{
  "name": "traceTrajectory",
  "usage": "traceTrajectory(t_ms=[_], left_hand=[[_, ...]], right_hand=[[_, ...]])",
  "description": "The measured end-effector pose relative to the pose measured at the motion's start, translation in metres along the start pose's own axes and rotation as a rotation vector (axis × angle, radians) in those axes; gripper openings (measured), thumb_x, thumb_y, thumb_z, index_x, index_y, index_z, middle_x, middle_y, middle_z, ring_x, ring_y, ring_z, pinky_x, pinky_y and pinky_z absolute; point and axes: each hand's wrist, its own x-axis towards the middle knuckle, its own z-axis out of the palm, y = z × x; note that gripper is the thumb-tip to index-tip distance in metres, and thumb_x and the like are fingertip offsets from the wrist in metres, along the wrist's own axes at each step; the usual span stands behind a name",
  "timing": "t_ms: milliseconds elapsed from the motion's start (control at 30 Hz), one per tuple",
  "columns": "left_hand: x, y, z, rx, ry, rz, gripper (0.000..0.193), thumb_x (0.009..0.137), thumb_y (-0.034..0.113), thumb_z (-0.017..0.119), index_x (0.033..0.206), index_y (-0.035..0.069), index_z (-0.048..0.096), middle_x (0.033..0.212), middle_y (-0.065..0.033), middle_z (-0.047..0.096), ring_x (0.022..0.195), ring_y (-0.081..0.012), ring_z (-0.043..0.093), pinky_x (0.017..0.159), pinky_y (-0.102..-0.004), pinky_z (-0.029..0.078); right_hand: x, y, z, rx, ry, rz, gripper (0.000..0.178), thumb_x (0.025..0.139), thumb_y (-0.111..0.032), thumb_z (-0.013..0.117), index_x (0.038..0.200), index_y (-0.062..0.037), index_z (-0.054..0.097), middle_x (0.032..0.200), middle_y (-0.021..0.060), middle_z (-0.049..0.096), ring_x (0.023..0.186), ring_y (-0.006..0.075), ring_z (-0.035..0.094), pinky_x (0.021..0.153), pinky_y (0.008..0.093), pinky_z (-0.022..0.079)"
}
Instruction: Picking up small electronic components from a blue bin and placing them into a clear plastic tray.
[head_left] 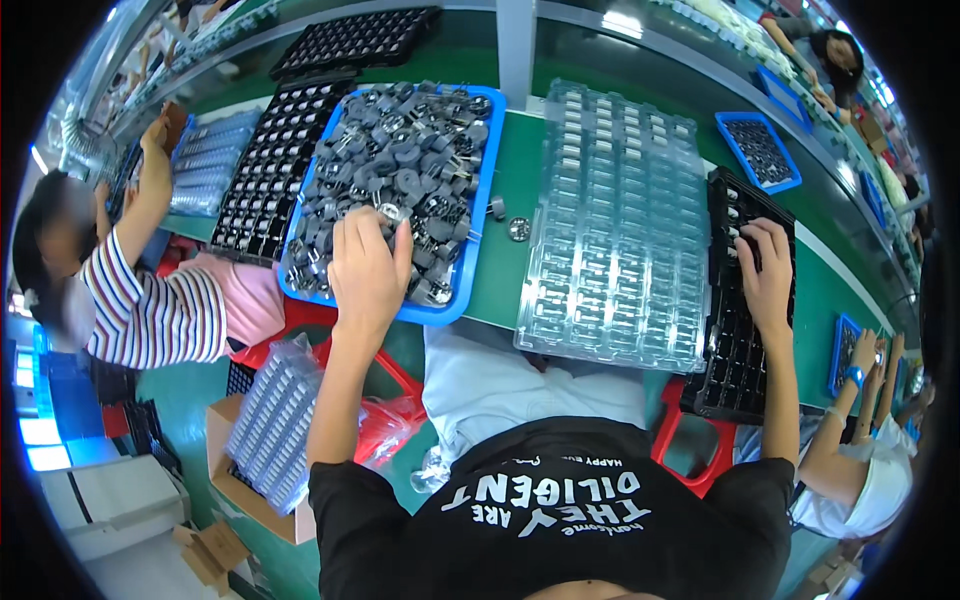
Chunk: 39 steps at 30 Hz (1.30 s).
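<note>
A blue bin [487, 190] in front of me is heaped with small round grey parts [410, 150] that carry metal prongs. Over its near part is my left hand [368, 268], fingers bent down into the heap. A round, shiny-faced part [393, 213] shows between its thumb and forefinger. To the right, my right hand [768, 268] reaches over a black compartment tray [735, 330], fingers curled downward at its pockets. Whatever those fingers hold is hidden. Between the two hands lies a clear plastic blister tray [620, 220], apparently stacked, with small pale pieces in its far rows.
Two loose parts lie on the green table [505, 270], one a round part [519, 229]. Filled black trays [270, 165] stand left of the bin. A person in a striped shirt [160, 290] works at left. A small blue bin [760, 150] is far right. An open carton [245, 480] stands below.
</note>
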Motion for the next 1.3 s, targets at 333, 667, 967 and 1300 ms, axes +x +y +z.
traceTrajectory(t_ms=[333, 667, 967, 1300], left_hand=[[0.012, -0.012, 0.000, -0.253, 0.091, -0.175, 0.020, 0.088, 0.014, 0.068, 0.092, 0.001, 0.054, 0.081, -0.0162, 0.064, 0.071, -0.0321, 0.063, 0.065, -0.0384, 0.048], [0.039, 0.014, -0.023, -2.125, 0.134, -0.823, 0.023, 0.096, 0.024, 0.057, 0.082, 0.006, 0.056, 0.076, -0.0043, 0.054, 0.064, -0.0106, 0.050, 0.039, -0.0192, 0.029], [0.079, 0.117, 0.043, -2.240, -0.514, -1.354, 0.034, 0.095, 0.023, 0.048, 0.115, -0.004, 0.048, 0.095, -0.0168, 0.053, 0.076, -0.0225, 0.051, 0.043, -0.0235, 0.032], [0.056, 0.136, 0.054, -1.964, -0.724, -0.745, 0.015, 0.098, 0.017, 0.058, 0.105, 0.005, 0.051, 0.095, -0.0139, 0.060, 0.069, -0.0096, 0.049, 0.045, -0.0169, 0.030]], right_hand=[[0.095, -0.078, 0.047, 0.215, -0.194, -0.436, 0.015, 0.083, -0.003, 0.065, 0.098, -0.0021, 0.063, 0.103, 0.0112, 0.059, 0.097, 0.0303, 0.059, 0.082, 0.0367, 0.048], [0.141, -0.063, 0.119, 0.241, -0.346, -0.431, 0.014, 0.084, -0.008, 0.064, 0.098, -0.0056, 0.063, 0.101, 0.0096, 0.057, 0.091, 0.0307, 0.060, 0.076, 0.0395, 0.049], [0.151, -0.055, 0.111, 0.125, -0.339, -0.616, 0.015, 0.082, -0.011, 0.068, 0.094, -0.0085, 0.061, 0.099, 0.0066, 0.056, 0.093, 0.0285, 0.057, 0.076, 0.0390, 0.050], [0.156, -0.053, 0.117, 0.077, -0.349, -0.679, 0.017, 0.079, -0.011, 0.068, 0.093, -0.0119, 0.058, 0.095, 0.0032, 0.057, 0.096, 0.0259, 0.057, 0.073, 0.0394, 0.052]])
